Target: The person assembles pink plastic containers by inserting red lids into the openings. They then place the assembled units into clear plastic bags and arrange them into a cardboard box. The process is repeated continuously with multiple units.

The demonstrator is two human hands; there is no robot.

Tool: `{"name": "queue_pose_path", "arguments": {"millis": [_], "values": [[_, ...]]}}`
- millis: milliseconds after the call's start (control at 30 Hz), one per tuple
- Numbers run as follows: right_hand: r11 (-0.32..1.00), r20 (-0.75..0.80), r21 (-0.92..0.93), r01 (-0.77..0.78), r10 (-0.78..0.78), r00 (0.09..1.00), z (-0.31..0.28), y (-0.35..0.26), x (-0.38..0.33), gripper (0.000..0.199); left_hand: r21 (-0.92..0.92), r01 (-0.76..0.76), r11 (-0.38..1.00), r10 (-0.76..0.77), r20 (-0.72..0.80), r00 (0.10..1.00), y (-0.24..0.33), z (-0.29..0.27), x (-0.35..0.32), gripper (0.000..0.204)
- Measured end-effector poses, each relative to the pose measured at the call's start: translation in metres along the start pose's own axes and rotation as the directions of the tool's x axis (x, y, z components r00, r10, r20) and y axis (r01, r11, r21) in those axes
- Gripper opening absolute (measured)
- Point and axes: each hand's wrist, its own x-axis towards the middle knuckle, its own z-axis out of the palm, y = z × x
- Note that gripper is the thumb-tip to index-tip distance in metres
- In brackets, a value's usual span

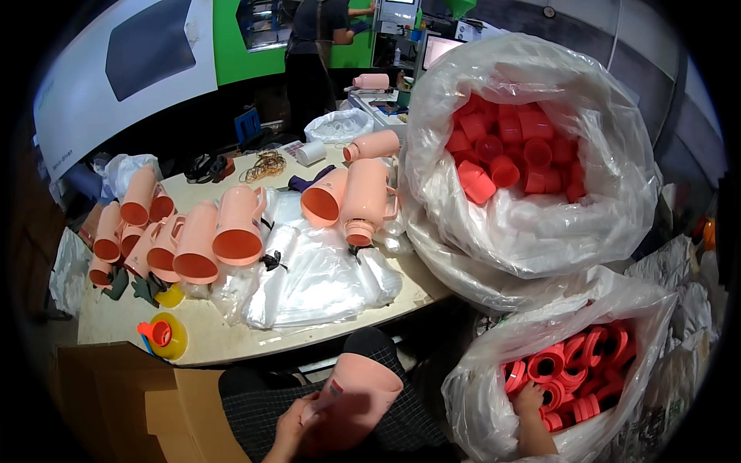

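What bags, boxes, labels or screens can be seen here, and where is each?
Upper clear plastic bag, right: bulging, full of red caps.
Lower clear bag, bottom right: red rings, right hand inside.
Folded clear bags, table centre.
Cardboard box, bottom left: brown.
Screen, top centre: pale, glowing.

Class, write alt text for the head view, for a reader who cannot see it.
A seated person's left hand holds a pink jug on their lap while the right hand reaches into a bag of red rings. More pink jugs lie on the table, beside a bag of red caps.
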Motion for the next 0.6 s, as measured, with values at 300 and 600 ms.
{"name": "queue_pose_path", "arguments": {"millis": [300,600], "values": [[0.983,-0.287,0.162,0.089,-0.039,0.957,-0.069,0.006,-0.025,0.049,-0.011,-0.097,0.995,0.097,-0.015,0.995,-0.024,-0.005,0.0,0.029],[0.35,-0.762,0.506,0.788,-0.246,0.599,-0.205,-0.096,-0.108,0.055,-0.005,-0.156,0.988,0.155,-0.119,0.981,-0.043,-0.016,-0.002,0.019]]}}
